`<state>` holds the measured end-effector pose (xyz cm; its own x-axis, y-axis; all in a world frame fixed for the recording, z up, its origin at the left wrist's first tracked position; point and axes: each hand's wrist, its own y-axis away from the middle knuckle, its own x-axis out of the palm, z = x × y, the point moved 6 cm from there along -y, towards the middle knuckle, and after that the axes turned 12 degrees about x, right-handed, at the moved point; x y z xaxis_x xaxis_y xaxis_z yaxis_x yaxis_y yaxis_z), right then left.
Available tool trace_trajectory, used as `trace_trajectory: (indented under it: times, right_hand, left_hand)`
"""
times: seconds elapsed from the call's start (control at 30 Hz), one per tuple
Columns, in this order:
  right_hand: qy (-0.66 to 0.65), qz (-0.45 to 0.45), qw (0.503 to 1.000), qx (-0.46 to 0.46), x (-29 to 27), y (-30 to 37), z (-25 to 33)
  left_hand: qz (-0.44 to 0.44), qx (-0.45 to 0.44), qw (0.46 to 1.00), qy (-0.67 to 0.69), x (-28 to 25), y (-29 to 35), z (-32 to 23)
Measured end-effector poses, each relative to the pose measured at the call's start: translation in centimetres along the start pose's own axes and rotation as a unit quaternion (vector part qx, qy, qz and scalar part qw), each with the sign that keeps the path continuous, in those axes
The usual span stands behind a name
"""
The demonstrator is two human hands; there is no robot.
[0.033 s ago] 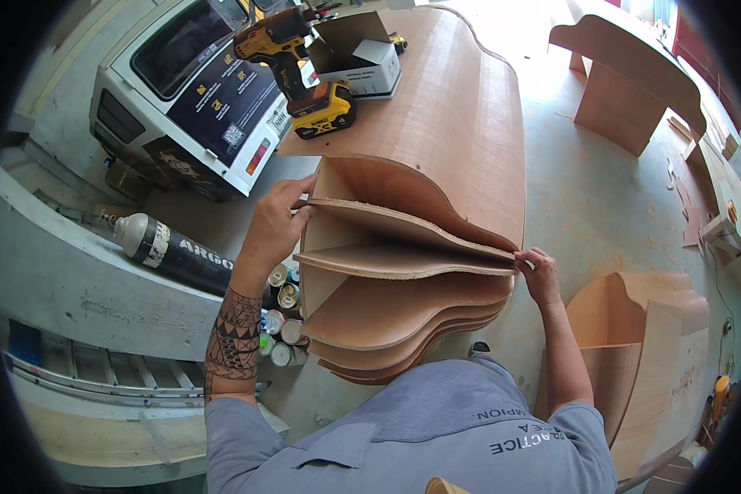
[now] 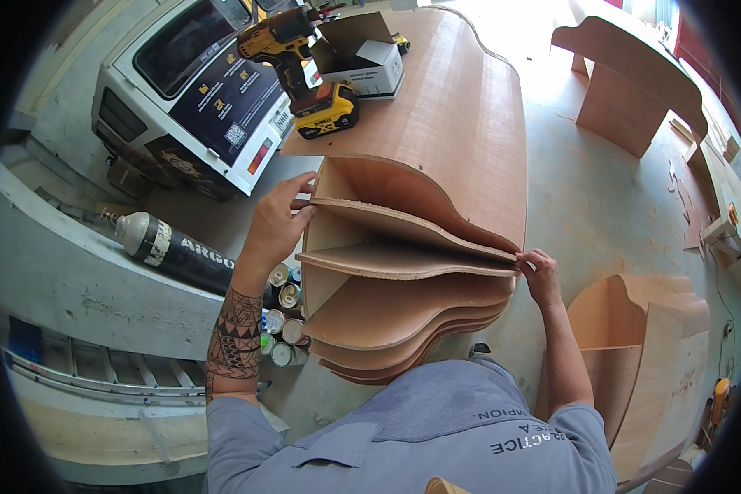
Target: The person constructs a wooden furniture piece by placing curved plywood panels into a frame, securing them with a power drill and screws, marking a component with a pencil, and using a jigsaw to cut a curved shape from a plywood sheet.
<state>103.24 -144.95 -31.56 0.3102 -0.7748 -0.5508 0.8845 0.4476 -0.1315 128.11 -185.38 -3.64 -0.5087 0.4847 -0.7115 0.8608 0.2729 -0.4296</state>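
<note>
Curved plywood panels (image 2: 403, 309) with wavy edges stand in a fanned row before me, joined to a pale end board (image 2: 321, 288). My left hand (image 2: 284, 221) grips the left end of one upper panel (image 2: 412, 216), its thumb on the near side and fingers behind. At the right, where two panel ends come together, my right hand (image 2: 538, 270) pinches the tip between thumb and fingers. Beyond them lies a large curved plywood sheet (image 2: 445, 107). A yellow-and-black cordless drill (image 2: 296, 78) stands on it, beside an opened white cardboard box (image 2: 375, 70).
A white van (image 2: 198, 90) is parked at the far left. A black gas cylinder (image 2: 173, 247), several paint cans (image 2: 281, 317) and a ladder (image 2: 115, 375) are on my left. Other curved plywood pieces (image 2: 622, 95) stand at the right, with a plywood cabinet (image 2: 634, 354) nearer.
</note>
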Motion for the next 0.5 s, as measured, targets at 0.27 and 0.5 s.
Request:
trace_trajectory:
  times: [0.27, 0.5]
  right_hand:
    - [-0.024, -0.051, 0.998, -0.014, 0.4, 0.5, -0.4]
    - [-0.016, -0.150, 0.989, -0.001, 1.2, 1.5, -1.2]
  left_hand:
    - [-0.020, 0.069, 0.996, -0.053, 0.4, 0.4, 1.6]
    - [-0.056, 0.036, 0.994, -0.085, 1.0, -2.4, 1.9]
